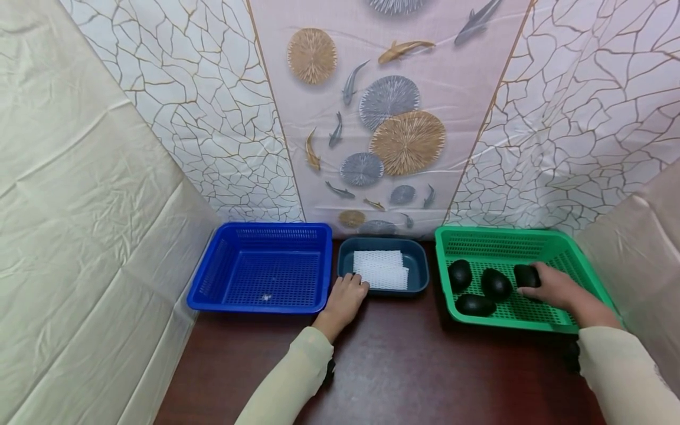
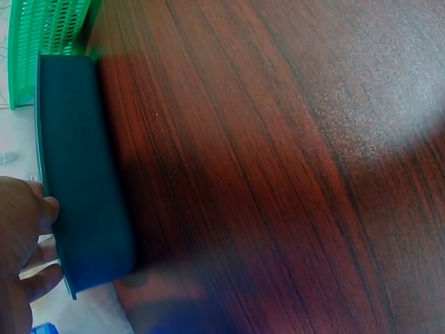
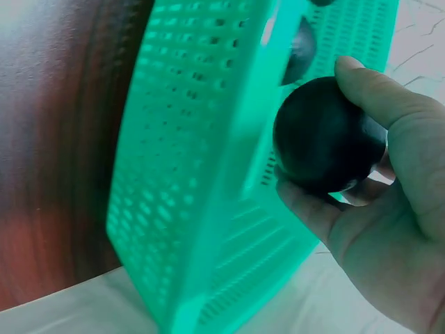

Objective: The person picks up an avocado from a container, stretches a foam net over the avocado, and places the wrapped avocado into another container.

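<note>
My right hand (image 1: pixel 552 285) holds a black avocado (image 3: pixel 328 136) inside the green basket (image 1: pixel 510 321), the thumb on one side and fingers on the other. Several more avocados lie in that basket, one (image 1: pixel 460 275) by its left wall and another (image 1: pixel 496 285) near the middle. At the left front corner of a dark teal tray (image 1: pixel 423 260), my left hand (image 1: pixel 344 298) rests its fingers (image 2: pixel 43 282) on the rim. White foam nets (image 1: pixel 379 271) lie flat in this tray, close to the left fingertips.
A blue basket (image 1: pixel 212 300) with a small white scrap (image 1: pixel 267 297) in it stands left of the tray. All three containers line the back of the brown wooden table (image 1: pixel 393 360). Patterned cloth (image 1: pixel 366 195) hangs behind, with pale cloth (image 1: pixel 95 236) at the left side.
</note>
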Tool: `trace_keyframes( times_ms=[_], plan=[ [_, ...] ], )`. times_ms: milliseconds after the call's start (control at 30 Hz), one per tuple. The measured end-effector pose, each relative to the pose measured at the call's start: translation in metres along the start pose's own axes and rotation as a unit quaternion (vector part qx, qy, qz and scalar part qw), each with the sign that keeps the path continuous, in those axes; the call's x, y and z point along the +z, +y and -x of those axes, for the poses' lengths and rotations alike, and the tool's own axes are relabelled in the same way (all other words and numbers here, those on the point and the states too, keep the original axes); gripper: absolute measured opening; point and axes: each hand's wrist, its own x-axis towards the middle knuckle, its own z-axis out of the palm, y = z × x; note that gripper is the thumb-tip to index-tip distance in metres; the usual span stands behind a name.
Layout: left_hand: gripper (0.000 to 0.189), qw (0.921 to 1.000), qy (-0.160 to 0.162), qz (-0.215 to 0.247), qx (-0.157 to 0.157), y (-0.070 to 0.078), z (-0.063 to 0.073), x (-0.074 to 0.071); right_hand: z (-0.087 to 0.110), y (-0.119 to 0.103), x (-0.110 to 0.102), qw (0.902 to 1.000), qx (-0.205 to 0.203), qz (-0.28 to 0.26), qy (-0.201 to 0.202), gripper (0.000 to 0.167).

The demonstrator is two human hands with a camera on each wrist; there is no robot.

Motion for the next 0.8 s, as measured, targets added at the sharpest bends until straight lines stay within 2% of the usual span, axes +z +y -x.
trace_keyframes(
  times_ms=[233, 433, 800],
  plan=[
    [0.020, 1.0000, -0.001, -0.002, 0.003, 0.000, 0.000, -0.002, 0.002, -0.028, -0.008, 0.9998, -0.009, -0.002, 0.017, 0.088],
    [0.023, 0.9997, -0.024, 0.003, 0.002, -0.001, 0.000, -0.005, 0.003, -0.051, -0.007, 0.9996, -0.007, -0.013, 0.023, 0.094],
    [0.023, 0.9998, -0.018, 0.001, 0.002, 0.000, -0.002, -0.003, 0.006, -0.079, 0.000, 0.9985, -0.013, -0.030, 0.043, 0.095]
  ],
)
